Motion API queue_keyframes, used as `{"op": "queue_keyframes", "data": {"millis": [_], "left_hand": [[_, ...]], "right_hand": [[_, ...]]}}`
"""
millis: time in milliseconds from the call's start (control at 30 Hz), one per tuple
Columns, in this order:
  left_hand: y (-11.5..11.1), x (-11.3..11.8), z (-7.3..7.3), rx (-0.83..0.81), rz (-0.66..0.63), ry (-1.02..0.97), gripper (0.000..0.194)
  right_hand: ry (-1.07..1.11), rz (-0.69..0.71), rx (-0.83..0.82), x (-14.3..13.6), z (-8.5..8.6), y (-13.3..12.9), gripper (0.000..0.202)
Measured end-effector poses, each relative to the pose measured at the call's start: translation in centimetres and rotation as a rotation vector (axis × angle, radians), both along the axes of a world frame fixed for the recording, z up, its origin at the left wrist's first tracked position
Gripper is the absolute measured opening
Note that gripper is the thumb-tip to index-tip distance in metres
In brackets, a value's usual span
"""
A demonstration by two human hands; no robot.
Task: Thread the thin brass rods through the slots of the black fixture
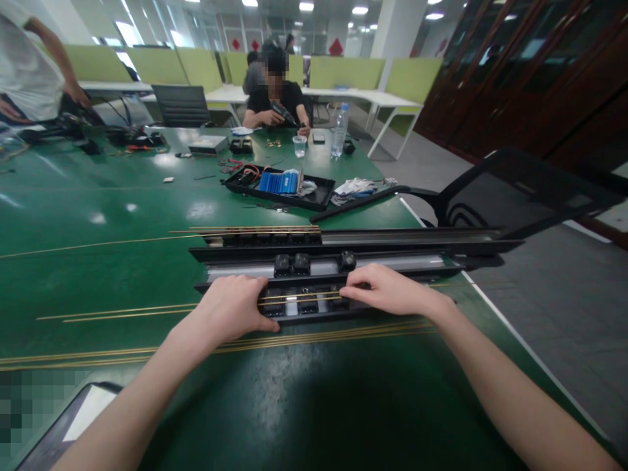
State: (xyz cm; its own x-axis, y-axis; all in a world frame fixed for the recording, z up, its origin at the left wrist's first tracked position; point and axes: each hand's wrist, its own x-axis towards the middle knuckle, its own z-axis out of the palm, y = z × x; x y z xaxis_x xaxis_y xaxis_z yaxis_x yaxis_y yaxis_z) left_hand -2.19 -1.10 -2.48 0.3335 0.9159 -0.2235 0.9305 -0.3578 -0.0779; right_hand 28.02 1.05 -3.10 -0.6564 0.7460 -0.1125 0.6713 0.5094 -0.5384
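Two thin brass rods run lengthwise over the nearest long black channel, which holds several small black blocks. My left hand grips this channel near its left end, with the thumb on the near edge and the fingers over the far side. The rods pass beneath that hand and stick out far to the left. At a block farther right, my right hand pinches the rods between thumb and forefinger; its other fingers curl in. Behind lies a second channel with black blocks inside.
More brass rods lie in front on the green table. A third channel sits farther back. Beyond are a black tray, gloves and a water bottle. A chair stands right; a person holds a tool opposite.
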Motion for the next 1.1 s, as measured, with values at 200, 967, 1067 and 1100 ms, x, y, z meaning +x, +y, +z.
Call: {"op": "queue_keyframes", "data": {"millis": [200, 967, 1067, 1100], "left_hand": [[-0.3, -0.1, -0.2, -0.007, 0.018, -0.01, 0.066], [-1.0, -0.4, -0.4, 0.029, -0.007, -0.034, 0.069], [-1.1, -0.3, -0.3, 0.023, -0.006, -0.032, 0.069], [-1.1, -0.3, -0.2, 0.023, -0.007, -0.032, 0.069]], "right_hand": [[0.056, -0.003, -0.124, 0.4, -0.1, 0.0, 0.047], [-0.017, -0.032, -0.054, 3.0, 0.9, -1.0, 0.03], [-0.04, -0.053, -0.034, 3.6, 0.9, -1.0, 0.03], [-0.047, -0.062, -0.03, 3.9, 0.9, -1.1, 0.031]]}}
